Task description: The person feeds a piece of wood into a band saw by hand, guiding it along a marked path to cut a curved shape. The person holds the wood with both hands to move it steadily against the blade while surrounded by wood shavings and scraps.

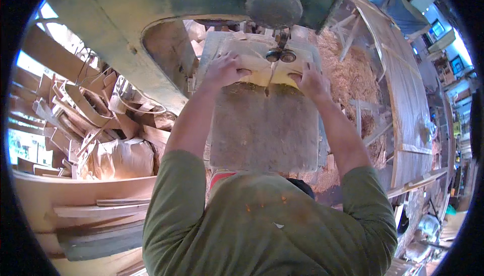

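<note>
A pale wooden board (259, 77) lies across the far half of a bandsaw's flat metal table (264, 135). My left hand (227, 69) presses on its left end, fingers over the top and thumb pointing inward along the near part. At the right end my right hand (311, 81) grips the board, thumb turned in toward the middle; its other fingers are partly hidden. Between my hands hangs the saw's blade guide (280, 55) with two round rollers, close above the board. A dark line runs from there toward the board's near edge. The blade itself is hard to make out.
The saw's large green frame (116, 9) arches over the far left. Scrap wood (85, 104) is heaped at the left, beside a stuffed pale sack (118, 159). Sawdust (355, 64) covers the floor beyond the table's right side, near a long wooden panel (408, 94).
</note>
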The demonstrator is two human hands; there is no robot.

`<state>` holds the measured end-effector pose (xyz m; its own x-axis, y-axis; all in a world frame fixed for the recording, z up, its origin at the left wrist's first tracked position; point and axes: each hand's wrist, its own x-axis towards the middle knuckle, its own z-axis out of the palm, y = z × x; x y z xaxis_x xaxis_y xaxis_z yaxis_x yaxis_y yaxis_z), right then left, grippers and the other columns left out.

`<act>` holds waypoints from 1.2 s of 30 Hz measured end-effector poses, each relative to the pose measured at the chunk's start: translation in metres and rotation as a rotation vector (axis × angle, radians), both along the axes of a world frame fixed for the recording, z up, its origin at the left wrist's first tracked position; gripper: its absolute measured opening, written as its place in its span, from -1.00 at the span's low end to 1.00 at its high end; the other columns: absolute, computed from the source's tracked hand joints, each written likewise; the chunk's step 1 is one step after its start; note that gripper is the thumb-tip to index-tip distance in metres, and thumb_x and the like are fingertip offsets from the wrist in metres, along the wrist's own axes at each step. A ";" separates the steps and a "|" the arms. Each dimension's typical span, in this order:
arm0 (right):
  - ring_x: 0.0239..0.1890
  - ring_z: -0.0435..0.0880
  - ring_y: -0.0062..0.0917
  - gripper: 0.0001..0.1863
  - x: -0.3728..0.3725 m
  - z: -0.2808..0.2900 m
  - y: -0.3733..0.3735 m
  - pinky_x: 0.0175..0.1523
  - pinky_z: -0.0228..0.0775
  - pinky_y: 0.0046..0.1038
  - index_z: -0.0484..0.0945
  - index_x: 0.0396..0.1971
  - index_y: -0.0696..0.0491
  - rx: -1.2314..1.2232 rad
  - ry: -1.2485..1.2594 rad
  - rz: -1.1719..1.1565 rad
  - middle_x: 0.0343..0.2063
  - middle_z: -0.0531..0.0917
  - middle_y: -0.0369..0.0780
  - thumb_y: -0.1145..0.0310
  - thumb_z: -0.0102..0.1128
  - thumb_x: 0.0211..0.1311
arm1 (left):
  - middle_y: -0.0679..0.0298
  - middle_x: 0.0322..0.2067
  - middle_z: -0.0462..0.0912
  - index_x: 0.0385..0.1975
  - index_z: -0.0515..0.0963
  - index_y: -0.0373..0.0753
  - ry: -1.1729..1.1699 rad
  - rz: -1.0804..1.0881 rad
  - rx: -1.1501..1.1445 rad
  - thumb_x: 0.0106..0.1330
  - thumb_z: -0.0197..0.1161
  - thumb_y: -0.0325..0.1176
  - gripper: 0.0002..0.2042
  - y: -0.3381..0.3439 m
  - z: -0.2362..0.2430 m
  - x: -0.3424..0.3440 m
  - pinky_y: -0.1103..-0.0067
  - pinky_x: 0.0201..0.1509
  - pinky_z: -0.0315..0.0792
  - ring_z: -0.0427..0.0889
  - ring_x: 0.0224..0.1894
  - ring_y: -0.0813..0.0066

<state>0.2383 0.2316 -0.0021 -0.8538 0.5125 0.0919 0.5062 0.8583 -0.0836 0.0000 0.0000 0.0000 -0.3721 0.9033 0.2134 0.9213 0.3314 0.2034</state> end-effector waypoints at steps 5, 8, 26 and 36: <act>0.36 0.44 0.10 -0.12 -0.015 -0.007 0.006 0.36 0.35 0.10 0.29 0.45 0.06 -0.037 0.161 -0.349 0.33 0.45 0.10 -0.19 0.29 0.31 | 0.11 0.14 0.62 -0.03 0.73 -0.18 -0.015 0.173 0.052 0.31 0.35 0.05 -0.56 0.014 -0.003 -0.016 0.21 0.26 0.52 0.64 0.16 0.06; 0.34 0.45 0.12 -0.17 -0.014 0.010 -0.010 0.37 0.33 0.08 0.33 0.39 0.09 -0.096 0.100 -0.295 0.30 0.48 0.12 -0.16 0.30 0.31 | 0.02 0.13 0.62 -0.03 0.72 -0.25 0.028 0.225 -0.026 0.34 0.32 0.02 -0.55 -0.014 -0.020 -0.029 0.16 0.21 0.55 0.65 0.13 0.00; 0.33 0.37 0.18 -0.11 0.141 -0.045 -0.182 0.41 0.24 0.01 0.17 0.40 0.29 -0.062 0.030 -0.010 0.24 0.40 0.25 0.16 0.41 0.22 | 0.00 0.18 0.49 -0.08 0.70 -0.26 -0.186 0.950 0.302 0.19 0.39 -0.20 -0.65 -0.128 -0.027 0.068 0.12 0.22 0.47 0.48 0.21 -0.06; 0.20 0.51 0.04 -0.07 0.095 -0.029 -0.285 0.29 0.37 -0.03 0.32 0.31 0.23 -0.407 0.267 -0.312 0.10 0.53 0.14 0.07 0.58 0.03 | -0.09 0.07 0.54 -0.13 0.57 -0.45 -0.548 0.557 1.065 0.27 0.45 -0.38 -0.69 -0.179 -0.086 0.066 0.21 0.15 0.45 0.53 0.06 -0.02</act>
<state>0.3329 -0.0536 -0.0308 -0.6312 0.7752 0.0258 0.6460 0.5440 -0.5355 0.0662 -0.1789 -0.0861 -0.9017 0.0871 0.4235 0.4302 0.0840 0.8988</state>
